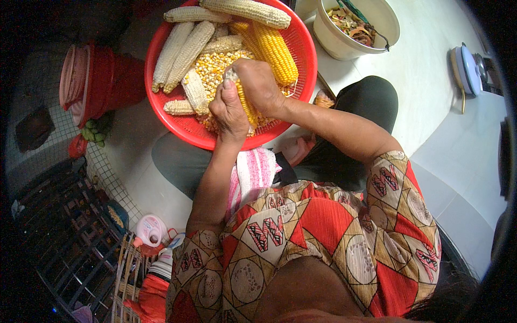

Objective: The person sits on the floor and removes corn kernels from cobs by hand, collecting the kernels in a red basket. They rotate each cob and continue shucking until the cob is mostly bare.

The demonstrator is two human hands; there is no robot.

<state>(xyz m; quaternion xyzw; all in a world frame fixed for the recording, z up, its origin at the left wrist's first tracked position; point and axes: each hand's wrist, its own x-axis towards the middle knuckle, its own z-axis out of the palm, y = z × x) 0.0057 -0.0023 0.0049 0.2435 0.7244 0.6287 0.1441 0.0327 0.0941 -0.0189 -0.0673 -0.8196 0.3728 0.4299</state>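
Note:
A partly shelled ear of yellow corn [247, 105] is gripped between both hands over a red plastic basket [310, 52]. My left hand [230, 107] closes around it from the left, thumb pointing up near its tip. Against its upper right side, my right hand [257, 82] presses with curled fingers that hide part of the ear. Loose yellow kernels [216, 66] cover the middle of the basket beneath. Several bare corncobs [190, 56] lean along the left and far rim, with shorter cob pieces [196, 91] near the left hand. A full yellow ear [276, 54] rests at the right.
A cream bucket [343, 44] with peelings stands at the far right. Stacked red baskets [87, 87] are at the left. A dark slatted crate [68, 226] and a pink plastic jug [151, 230] sit at lower left. A striped towel [252, 169] lies on the lap.

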